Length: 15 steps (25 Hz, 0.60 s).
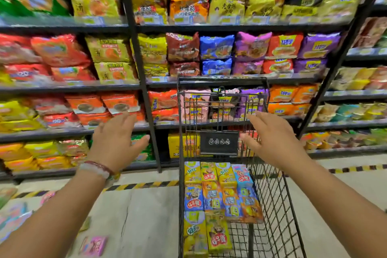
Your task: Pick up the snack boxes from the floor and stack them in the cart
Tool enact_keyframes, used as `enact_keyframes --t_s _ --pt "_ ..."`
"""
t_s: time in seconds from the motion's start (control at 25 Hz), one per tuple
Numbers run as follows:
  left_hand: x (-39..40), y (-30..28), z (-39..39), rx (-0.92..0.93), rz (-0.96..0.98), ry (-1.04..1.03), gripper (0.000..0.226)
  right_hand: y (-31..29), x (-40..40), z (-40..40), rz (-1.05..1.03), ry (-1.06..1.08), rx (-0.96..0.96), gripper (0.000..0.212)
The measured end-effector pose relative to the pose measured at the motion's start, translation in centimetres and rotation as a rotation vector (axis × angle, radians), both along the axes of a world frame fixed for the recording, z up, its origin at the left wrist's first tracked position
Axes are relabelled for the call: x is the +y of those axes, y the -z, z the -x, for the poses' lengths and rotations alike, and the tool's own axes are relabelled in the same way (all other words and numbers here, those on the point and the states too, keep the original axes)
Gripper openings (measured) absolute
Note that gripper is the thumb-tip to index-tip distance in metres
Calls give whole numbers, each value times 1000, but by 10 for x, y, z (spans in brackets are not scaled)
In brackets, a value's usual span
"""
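A black wire shopping cart (278, 205) stands in front of me, right of centre. Several colourful snack boxes (217, 197) lie in rows on its bottom, yellow, blue and orange. On the floor at lower left lies a pink snack box (94, 245), with more blurred boxes (12, 216) at the left edge. My left hand (117, 142) is raised in the air left of the cart, fingers spread and holding nothing. My right hand (270, 138) hovers over the cart's far end, fingers straight, also holding nothing.
Tall black shelves (134, 48) packed with instant-noodle bags fill the wall ahead. A yellow-and-black hazard stripe (142, 185) runs along the floor at the shelf base. The pale concrete floor (146, 216) spreads left of the cart.
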State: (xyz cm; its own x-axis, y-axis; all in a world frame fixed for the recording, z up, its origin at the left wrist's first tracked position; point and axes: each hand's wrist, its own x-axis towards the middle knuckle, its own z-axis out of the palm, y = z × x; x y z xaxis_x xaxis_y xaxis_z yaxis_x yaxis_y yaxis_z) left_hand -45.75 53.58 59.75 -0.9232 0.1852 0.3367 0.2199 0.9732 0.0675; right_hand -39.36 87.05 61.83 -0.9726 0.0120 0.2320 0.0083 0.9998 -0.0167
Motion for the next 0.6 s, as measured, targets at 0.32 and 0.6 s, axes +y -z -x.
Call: enact_keyframes --t_s 0.32,0.6 --pt "-65 9 -107 56 17 -227 84 4 -71 -37 -22 -208 -4 66" --pt "-171 19 -157 103 -32 -367 84 6 -190 -28 -21 -399 19 62"
